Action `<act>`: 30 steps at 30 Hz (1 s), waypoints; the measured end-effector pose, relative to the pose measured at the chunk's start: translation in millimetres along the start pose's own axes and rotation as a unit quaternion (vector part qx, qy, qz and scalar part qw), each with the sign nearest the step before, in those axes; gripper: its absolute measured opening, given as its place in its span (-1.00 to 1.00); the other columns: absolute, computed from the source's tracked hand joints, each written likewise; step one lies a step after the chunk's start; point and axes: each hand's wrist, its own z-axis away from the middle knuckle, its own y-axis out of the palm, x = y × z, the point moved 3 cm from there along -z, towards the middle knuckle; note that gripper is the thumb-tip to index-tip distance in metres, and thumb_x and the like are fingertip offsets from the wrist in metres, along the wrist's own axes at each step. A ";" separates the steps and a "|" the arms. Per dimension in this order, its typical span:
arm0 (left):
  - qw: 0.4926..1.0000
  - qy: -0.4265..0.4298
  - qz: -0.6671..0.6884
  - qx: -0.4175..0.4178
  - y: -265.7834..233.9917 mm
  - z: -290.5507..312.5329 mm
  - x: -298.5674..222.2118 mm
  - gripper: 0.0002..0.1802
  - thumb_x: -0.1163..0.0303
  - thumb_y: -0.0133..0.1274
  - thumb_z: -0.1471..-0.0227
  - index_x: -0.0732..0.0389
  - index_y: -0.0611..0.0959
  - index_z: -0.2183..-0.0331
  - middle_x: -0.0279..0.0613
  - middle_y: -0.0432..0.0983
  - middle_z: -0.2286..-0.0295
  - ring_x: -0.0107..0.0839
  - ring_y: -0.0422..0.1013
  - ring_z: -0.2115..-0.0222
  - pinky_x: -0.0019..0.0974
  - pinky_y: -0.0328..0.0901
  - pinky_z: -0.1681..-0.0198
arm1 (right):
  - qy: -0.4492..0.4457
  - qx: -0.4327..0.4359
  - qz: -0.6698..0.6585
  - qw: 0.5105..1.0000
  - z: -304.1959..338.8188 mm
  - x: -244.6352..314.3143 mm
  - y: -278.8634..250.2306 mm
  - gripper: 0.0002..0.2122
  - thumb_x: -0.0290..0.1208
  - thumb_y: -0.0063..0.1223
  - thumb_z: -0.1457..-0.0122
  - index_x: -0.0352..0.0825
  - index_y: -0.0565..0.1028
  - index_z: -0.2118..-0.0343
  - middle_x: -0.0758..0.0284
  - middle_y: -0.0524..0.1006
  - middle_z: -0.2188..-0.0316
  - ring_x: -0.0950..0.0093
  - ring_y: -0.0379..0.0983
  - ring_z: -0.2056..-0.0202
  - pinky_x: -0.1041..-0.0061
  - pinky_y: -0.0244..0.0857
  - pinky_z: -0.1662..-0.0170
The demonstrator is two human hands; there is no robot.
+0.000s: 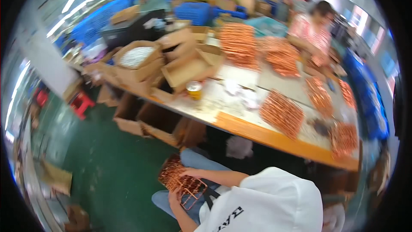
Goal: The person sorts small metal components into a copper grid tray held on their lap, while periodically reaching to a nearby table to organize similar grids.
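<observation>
Over my lap lies a bundle of copper-coloured wire frames (171, 168), with one loose rectangular frame end (194, 191) sticking out toward my body. My left hand (174, 195) is closed around the near edge of the wire frames. On the other side, my right hand (190, 172) rests on top of the bundle with its fingers reaching over the wires; blur hides exactly how they grip. The exact kind of the copper wire pieces is too small to make out.
Beside me stands a long worktable (257, 133) with copper-coloured wire stacks (281, 114), a yellow can (194, 90) and open cardboard boxes (189, 71). More boxes (159, 120) sit beneath it. A co-worker (311, 34) works across the table. A red stool (80, 104) stands on the green floor.
</observation>
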 end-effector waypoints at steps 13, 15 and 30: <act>0.995 -0.099 -0.029 0.011 7.5 5.9 -15.1 -0.61 0.30 -0.24 0.00 0.11 0.36 0.08 -0.09 0.13 0.09 -0.05 0.08 0.07 0.10 0.16 0.07 | 0.011 -0.068 -0.026 0.997 15.6 15.9 9.5 -0.72 -0.27 -0.01 -0.05 -0.15 0.32 0.16 0.44 0.38 0.26 0.57 0.30 0.20 0.45 0.22 0.21; 0.996 -0.076 -0.040 -0.006 10.2 12.0 -17.7 -0.60 0.32 -0.23 0.01 0.11 0.35 0.07 -0.10 0.15 0.09 -0.06 0.10 0.06 0.10 0.14 0.05 | 0.006 -0.083 -0.022 0.996 12.1 15.8 9.0 -0.73 -0.28 -0.02 -0.05 -0.16 0.33 0.17 0.43 0.39 0.28 0.56 0.30 0.20 0.46 0.23 0.22; 0.994 0.090 -0.064 -0.021 -23.5 -35.9 -19.7 -0.71 0.60 -0.24 0.17 0.32 0.39 0.28 -0.09 0.33 0.41 -0.33 0.34 0.41 -0.36 0.34 0.35 | -0.077 -0.126 0.060 0.987 16.2 43.3 11.7 -0.74 -0.29 -0.06 0.03 -0.40 0.42 0.37 0.21 0.44 0.49 0.41 0.40 0.46 0.42 0.33 0.49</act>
